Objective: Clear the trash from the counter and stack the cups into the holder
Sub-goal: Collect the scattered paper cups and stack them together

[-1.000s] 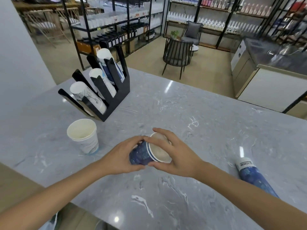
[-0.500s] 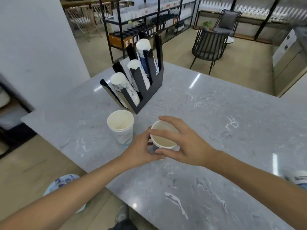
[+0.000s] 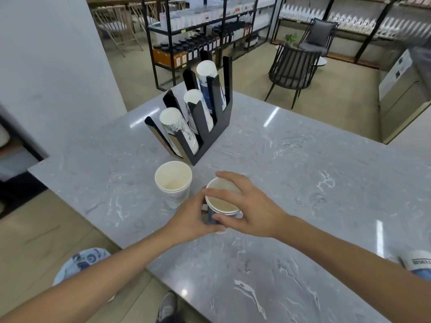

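Both my hands hold a short stack of blue paper cups [image 3: 221,203], mouth up, just above the grey marble counter [image 3: 291,164]. My left hand [image 3: 191,217] wraps its side from the left. My right hand [image 3: 251,208] grips the rim from the right and over the top. A white paper cup [image 3: 173,183] stands upright just left of them. Behind it stands the black cup holder [image 3: 205,127] with three slanted stacks of cups in its slots.
A lying stack of blue cups [image 3: 417,264] pokes in at the right edge of the counter. A round bin with a blue patterned liner [image 3: 81,262] sits on the floor below the counter's near-left edge. Shelving and a black chair [image 3: 293,71] stand beyond.
The blue cups have been turned from lying sideways to mouth up and carried left, close to the white cup. My view has swung left toward the holder.
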A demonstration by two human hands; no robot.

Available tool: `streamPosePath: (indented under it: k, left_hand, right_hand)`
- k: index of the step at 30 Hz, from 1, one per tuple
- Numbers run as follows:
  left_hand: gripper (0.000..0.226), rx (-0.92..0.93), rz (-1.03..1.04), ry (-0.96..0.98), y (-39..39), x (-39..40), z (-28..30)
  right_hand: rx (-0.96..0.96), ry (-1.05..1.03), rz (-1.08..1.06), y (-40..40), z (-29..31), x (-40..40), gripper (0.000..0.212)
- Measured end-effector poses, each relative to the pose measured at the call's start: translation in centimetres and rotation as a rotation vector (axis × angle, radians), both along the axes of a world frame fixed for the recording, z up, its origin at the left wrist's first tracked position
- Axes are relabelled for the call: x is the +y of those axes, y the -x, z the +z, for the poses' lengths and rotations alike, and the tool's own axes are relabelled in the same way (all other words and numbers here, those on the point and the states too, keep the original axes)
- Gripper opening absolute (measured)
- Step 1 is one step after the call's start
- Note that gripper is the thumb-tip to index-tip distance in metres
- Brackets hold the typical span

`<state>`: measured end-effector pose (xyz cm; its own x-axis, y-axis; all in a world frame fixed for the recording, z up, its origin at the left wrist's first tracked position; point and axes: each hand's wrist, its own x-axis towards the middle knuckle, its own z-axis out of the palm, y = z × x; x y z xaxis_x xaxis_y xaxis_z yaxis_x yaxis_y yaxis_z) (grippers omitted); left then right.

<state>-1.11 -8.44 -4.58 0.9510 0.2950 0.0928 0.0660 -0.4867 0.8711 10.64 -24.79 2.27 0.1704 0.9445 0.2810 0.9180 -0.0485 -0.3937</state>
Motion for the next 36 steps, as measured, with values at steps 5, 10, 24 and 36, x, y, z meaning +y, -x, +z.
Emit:
streamPosePath:
  k: [5, 10, 24, 36]
  left_hand:
    - [0.077, 0.023, -0.001, -0.006, -0.3, 0.3, -0.1]
    - [0.079, 0.022, 0.01, -0.029, -0.3, 0.4, -0.1]
    - [0.08, -0.012, -0.012, -0.04, 0.1, 0.0, 0.2]
    - [0.112, -0.138, -0.05, -0.151, 0.0, 0.6, 6.1]
  right_hand:
    - [-0.006, 0.011, -0.008, -0.1, 0.0, 0.3, 0.05]
    - [-0.009, 0.007, -0.006, -0.4, 0.0, 0.3, 0.048]
    - [-0.087, -0.016, 0.041, -0.5, -0.7, 0.4, 0.049]
    - [-0.112, -0.035, -0.028, -1.2, 1.9, -2.2, 0.058]
